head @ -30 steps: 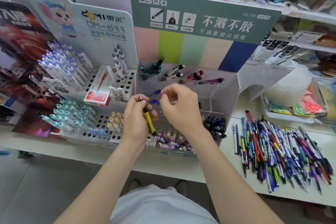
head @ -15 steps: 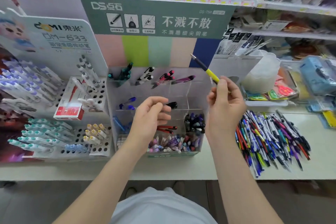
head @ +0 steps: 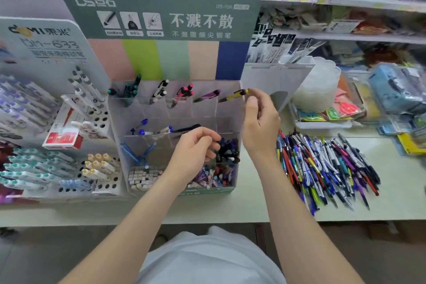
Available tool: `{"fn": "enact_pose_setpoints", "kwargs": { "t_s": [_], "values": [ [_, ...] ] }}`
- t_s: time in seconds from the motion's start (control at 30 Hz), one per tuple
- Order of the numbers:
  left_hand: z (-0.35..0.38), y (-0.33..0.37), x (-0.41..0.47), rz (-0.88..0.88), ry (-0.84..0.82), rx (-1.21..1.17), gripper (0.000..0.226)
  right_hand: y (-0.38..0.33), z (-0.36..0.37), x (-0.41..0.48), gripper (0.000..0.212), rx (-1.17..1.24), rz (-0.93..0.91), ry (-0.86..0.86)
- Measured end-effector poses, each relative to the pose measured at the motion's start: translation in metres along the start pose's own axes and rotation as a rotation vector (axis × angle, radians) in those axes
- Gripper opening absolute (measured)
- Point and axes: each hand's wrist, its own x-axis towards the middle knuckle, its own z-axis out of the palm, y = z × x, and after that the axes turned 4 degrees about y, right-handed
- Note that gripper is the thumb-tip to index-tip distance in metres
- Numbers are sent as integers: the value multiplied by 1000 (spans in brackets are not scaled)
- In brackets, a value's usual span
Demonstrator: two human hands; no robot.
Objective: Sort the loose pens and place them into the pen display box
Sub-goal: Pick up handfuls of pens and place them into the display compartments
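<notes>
Head view looks down on a clear pen display box point(head: 207, 110) standing on a pale counter point(head: 230, 210), with both bare forearms reaching toward it. The right hand point(head: 260, 127) is raised at the box's top-right corner, its curled fingertips right at the upper end of a yellow pen point(head: 231, 95); the pen already leans tilted in the rightmost compartment of the back row, and whether the fingers actually pinch it or merely touch it cannot be told. The left hand point(head: 193, 152) hovers in front of the box's middle rows, fingers loosely curled and holding nothing (its fingertips sit just beside a cluster of dark pens point(head: 228, 150)). Along the back row, left of the yellow pen, are a purple pen point(head: 207, 95), red pens point(head: 184, 93), black-and-white pens point(head: 160, 90) and teal pens point(head: 132, 89), each in its own compartment. The loose pens point(head: 322, 168) lie in a wide mixed heap on the counter to the right of the box.
</notes>
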Motion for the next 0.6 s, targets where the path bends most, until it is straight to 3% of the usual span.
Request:
{"fn": "enact_pose_setpoints", "kwargs": {
  "t_s": [0.13,0.33,0.5,0.6],
  "values": [
    [36,-6,-10,101,-5,22,30,47,-38,-25,24,-41,138,-66],
    [110,-23,-18,137,-201,277,33,157,-104,-48,25,-443,478,-274],
    [172,-52,16,148,-328,639,30,216,-145,-56,19,-692,527,-380],
    [199,-74,44,124,-417,853,34,228,-151,-62,23,-750,507,-534]
  ]
}}
